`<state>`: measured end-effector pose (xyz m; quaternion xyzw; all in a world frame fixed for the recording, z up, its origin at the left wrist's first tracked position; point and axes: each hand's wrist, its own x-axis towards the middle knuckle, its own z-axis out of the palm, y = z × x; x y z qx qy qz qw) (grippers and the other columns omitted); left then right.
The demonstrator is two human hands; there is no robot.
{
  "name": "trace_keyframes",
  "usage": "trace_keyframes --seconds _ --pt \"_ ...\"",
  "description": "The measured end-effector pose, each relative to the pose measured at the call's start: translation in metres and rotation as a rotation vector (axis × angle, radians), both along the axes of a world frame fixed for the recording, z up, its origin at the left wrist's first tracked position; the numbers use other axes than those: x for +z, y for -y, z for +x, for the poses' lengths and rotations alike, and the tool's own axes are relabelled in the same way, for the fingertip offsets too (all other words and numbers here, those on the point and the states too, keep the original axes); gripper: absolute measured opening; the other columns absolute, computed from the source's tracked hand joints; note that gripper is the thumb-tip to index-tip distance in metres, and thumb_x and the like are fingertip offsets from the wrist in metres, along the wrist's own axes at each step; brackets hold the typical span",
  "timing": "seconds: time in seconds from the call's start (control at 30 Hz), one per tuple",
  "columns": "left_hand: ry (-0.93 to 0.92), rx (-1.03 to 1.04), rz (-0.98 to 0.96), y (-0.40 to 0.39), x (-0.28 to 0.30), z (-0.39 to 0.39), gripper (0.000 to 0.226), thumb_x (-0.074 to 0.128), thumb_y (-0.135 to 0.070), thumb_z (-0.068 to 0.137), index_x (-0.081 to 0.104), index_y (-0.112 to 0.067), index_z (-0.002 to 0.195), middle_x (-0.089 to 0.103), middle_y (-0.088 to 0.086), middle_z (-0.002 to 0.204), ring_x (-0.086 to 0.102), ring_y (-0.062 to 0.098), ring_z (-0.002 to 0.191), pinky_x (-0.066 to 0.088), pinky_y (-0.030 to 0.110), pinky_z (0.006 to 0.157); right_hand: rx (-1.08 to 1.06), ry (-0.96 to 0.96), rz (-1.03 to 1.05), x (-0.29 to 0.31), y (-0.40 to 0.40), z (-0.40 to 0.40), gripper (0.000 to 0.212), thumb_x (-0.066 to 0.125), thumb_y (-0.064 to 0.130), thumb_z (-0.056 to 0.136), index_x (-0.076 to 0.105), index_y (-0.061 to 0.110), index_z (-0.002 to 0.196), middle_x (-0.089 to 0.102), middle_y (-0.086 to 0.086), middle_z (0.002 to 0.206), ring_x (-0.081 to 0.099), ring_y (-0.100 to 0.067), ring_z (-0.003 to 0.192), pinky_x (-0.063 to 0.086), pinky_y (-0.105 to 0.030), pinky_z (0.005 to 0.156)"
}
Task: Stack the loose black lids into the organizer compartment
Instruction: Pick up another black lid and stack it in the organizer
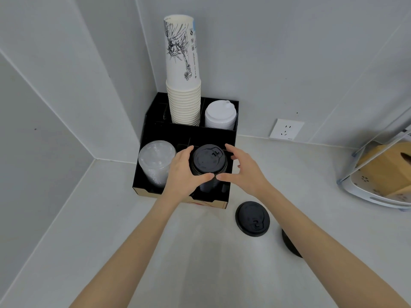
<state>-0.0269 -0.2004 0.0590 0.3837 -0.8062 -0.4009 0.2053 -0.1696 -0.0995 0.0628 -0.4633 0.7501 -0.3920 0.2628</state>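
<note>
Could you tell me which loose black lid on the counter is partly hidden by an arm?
The right lid: the right forearm covers most of it, while the left lid lies in full view.

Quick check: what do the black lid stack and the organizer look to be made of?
Black lid stack: likely thin moulded plastic, matte, with embossed sip flap and ribbed nested rims. Organizer: black sheet panels, dull sheen; its front bottom edge shows tan, so possibly coated board or wood.

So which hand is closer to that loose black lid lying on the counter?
Right. The right hand hovers just above and left of the loose lid, open beside the black lid stack. The left hand cups the stack's far side.
</note>
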Motion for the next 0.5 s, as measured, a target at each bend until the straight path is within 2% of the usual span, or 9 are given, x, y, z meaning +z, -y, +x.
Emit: trace_keyframes --seconds 0.13,0.27,0.33,0.43,0.5 --pt "-0.064 0.038 -0.105 -0.01 0.005 0.001 0.079 0.076 -0.031 0.066 0.034 -0.016 0.131 0.039 0.007 0.138 0.033 0.02 0.129 0.027 0.028 0.102 -0.055 0.016 -0.008 0.006 -0.018 -0.004 0.076 0.074 0.021 0.072 0.034 0.023 0.136 0.042 0.0 0.14 0.042 -0.014 0.118 0.034 -0.027 0.096" --pt "-0.176 0.039 -0.215 -0.032 0.013 -0.002 0.059 0.076 -0.026 0.067 0.049 -0.015 0.118 0.05 0.007 0.122 0.045 0.02 0.115 0.037 0.027 0.095 -0.116 0.05 -0.002 0.008 -0.043 -0.011 0.06 0.074 0.023 0.072 0.047 0.021 0.125 0.054 0.001 0.126 0.053 -0.012 0.101 0.041 -0.019 0.079" --pt "-0.214 0.027 -0.168 -0.044 0.014 -0.005 0.051 0.075 -0.024 0.068 0.053 -0.015 0.113 0.056 0.005 0.114 0.051 0.017 0.105 0.043 0.026 0.089 -0.148 0.085 0.01 0.006 -0.055 -0.014 0.051 0.074 0.023 0.072 0.052 0.022 0.118 0.06 0.0 0.116 0.059 -0.012 0.09 0.044 -0.017 0.074" --pt "-0.19 -0.037 -0.035 -0.059 0.009 -0.012 0.045 0.074 -0.024 0.07 0.055 -0.017 0.11 0.063 0.001 0.098 0.058 0.012 0.089 0.042 0.011 0.074 -0.178 0.091 0.041 -0.001 -0.073 -0.017 0.045 0.074 0.024 0.072 0.055 0.024 0.114 0.063 0.002 0.107 0.061 -0.009 0.084 0.045 -0.014 0.072" --pt "-0.127 -0.116 0.054 -0.07 0.0 -0.016 0.044 0.073 -0.026 0.071 0.055 -0.017 0.11 0.063 0.0 0.094 0.058 0.008 0.083 0.043 0.012 0.073 -0.191 0.09 0.061 -0.007 -0.085 -0.018 0.045 0.074 0.023 0.072 0.056 0.023 0.113 0.063 0.001 0.105 0.061 -0.009 0.085 0.045 -0.014 0.073"
